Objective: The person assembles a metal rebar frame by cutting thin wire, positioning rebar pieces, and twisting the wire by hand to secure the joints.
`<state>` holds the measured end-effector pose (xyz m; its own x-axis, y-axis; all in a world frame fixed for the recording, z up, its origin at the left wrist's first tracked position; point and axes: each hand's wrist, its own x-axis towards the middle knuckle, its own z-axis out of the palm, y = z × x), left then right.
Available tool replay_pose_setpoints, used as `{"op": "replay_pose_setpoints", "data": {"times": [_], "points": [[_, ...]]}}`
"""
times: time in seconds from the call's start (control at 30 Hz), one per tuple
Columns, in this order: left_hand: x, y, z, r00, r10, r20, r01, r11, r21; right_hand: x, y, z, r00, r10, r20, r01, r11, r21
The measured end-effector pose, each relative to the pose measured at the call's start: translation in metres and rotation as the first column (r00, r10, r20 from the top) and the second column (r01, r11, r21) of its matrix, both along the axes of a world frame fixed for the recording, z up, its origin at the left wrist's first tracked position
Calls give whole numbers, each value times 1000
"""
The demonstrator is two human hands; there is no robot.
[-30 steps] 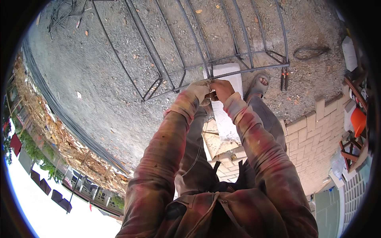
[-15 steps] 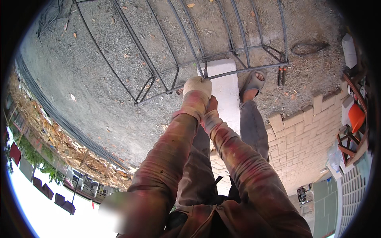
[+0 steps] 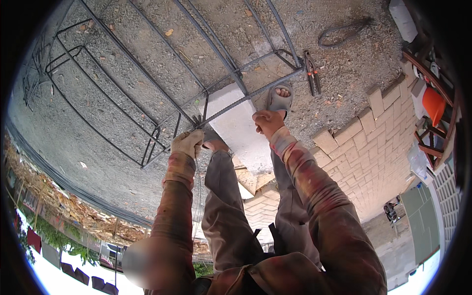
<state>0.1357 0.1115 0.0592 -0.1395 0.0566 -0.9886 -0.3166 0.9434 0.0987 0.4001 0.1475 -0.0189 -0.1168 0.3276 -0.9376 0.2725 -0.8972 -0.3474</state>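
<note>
A cage of dark steel bars [image 3: 216, 51] lies on gravel, one end resting on a pale concrete block [image 3: 236, 125]. My left hand [image 3: 189, 143], in a light work glove, is closed at the spot where a cross bar [image 3: 255, 93] meets a stirrup. A thin wire seems to hang below it. My right hand [image 3: 268, 122], bare, is a closed fist just under that cross bar, over the block. Nothing shows in it. My foot in a grey sandal [image 3: 280, 100] stands right behind the right hand.
Red-handled pliers [image 3: 312, 73] lie on the gravel beyond the sandal, and a coil of wire [image 3: 344, 30] further off. More bent stirrups [image 3: 73, 59] lie far left. Pale brick paving [image 3: 373, 147] runs to the right, with an orange object [image 3: 433, 104] by a rack.
My hands were together on the bar over the block. They have come apart: the left went left to the stirrup crossing, and the right stayed by the sandal.
</note>
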Motion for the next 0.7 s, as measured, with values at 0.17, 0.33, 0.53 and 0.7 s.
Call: {"op": "replay_pose_setpoints", "data": {"times": [0.17, 0.33, 0.53, 0.7], "points": [[18, -3, 6, 563, 781, 270, -768, 615, -179, 189, 65, -115, 426, 285, 858, -600, 799, 33], [29, -27, -11, 407, 806, 430, -846, 510, -155, 243, 95, -160, 361, 425, 830, -656, 748, -98], [42, 16, 6, 917, -95, -388, 72, 995, -73, 222, 108, -175, 421, 544, 726, -737, 672, -76], [60, 30, 9, 275, -688, -671, 804, 548, -232, 229, 77, -141, 610, 192, 768, -324, 946, 21]]}}
